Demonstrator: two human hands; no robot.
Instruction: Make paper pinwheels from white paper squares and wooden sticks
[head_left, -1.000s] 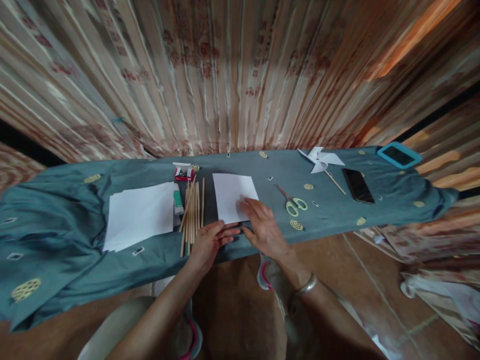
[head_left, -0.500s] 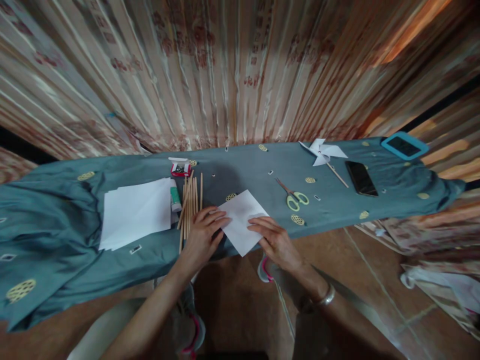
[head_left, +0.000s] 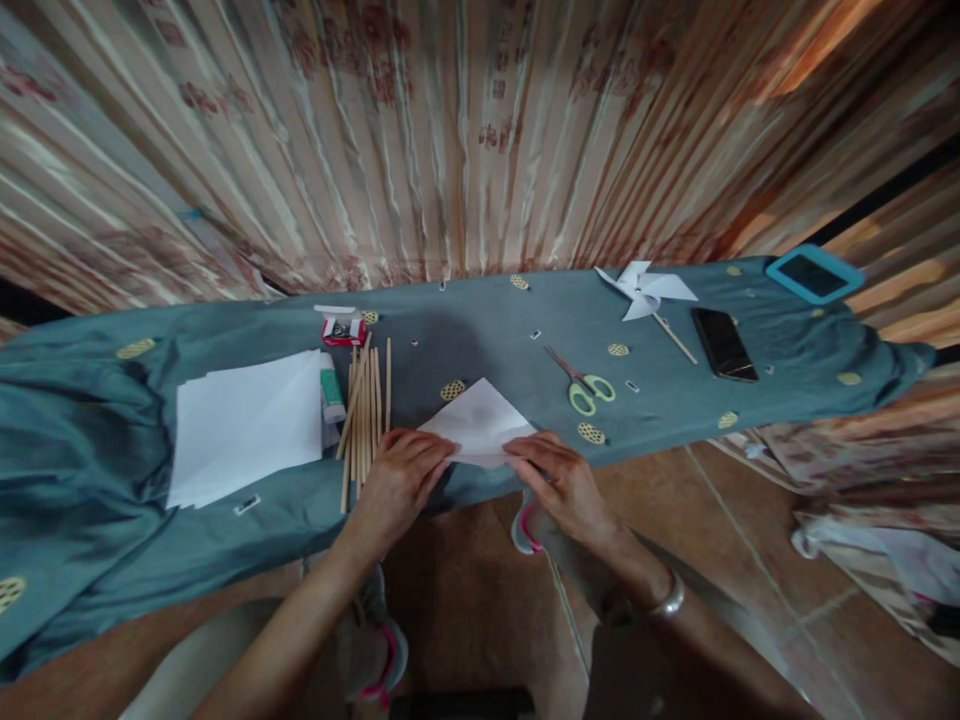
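Observation:
A white square paper sheet [head_left: 480, 420] lies folded into a triangle at the near edge of the table covered in teal cloth [head_left: 495, 320]. My left hand [head_left: 397, 480] pinches the fold's left corner. My right hand [head_left: 562, 480] pinches its right corner; a metal bangle sits on that wrist. Both hands have fingers closed on the paper's lower edge. Just left of my left hand lies a bundle of thin wooden sticks [head_left: 364, 405].
A stack of white sheets [head_left: 247, 425] lies at left with a glue stick [head_left: 330, 390] beside it and a small red box [head_left: 343, 328] behind. Green-handled scissors [head_left: 581, 382], a paper pinwheel [head_left: 645, 295], a black phone [head_left: 724, 343] and a blue-cased device [head_left: 814, 273] lie at right. Curtains hang behind.
The flat sheet was turned to a diamond, pulled toward the table edge, then folded in half into a triangle. Both hands moved from its near edge to its side corners.

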